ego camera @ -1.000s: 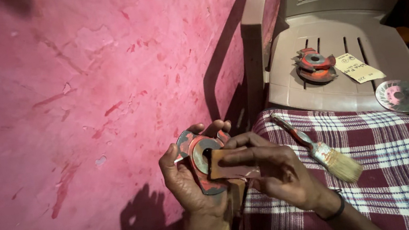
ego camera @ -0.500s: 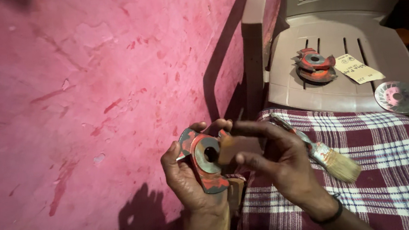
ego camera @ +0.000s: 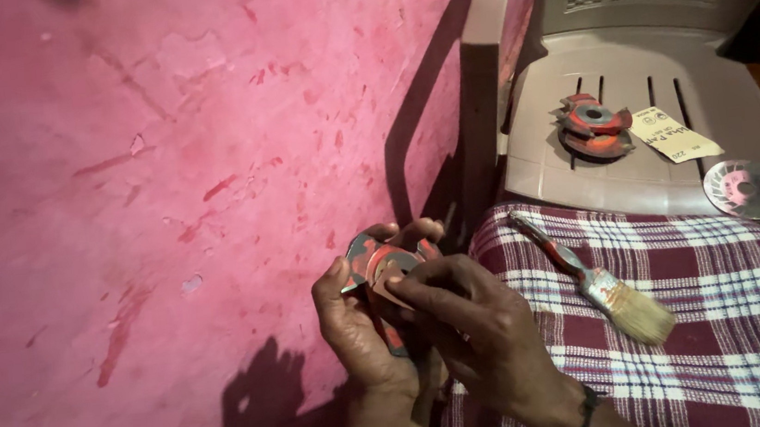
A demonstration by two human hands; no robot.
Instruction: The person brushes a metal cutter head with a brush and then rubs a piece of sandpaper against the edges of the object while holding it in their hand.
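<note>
Lower centre: left hand (ego camera: pixel 359 332) grips cutter (ego camera: pixel 383 269); right hand (ego camera: pixel 474 325) fingers pinch sandpaper (ego camera: pixel 391 287) on it; rubbing needs steady pressure.

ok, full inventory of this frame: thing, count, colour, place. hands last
cutter disc: 1, red and grey, held in the left hand
small brown pad: 1, tan, pressed on the disc by the right fingers
cutter discs: stacked pile, red and grey, chair seat
paper tag: 1, pale yellow, chair seat
flat round disc: 1, grey, chair seat front edge
paintbrush: 1, stained handle, pale bristles, on the cloth
checked cloth: 1, maroon and white, lower right
plastic chair: 1, beige
wall: pink
left hand: holds the disc
right hand: on the pad
</note>
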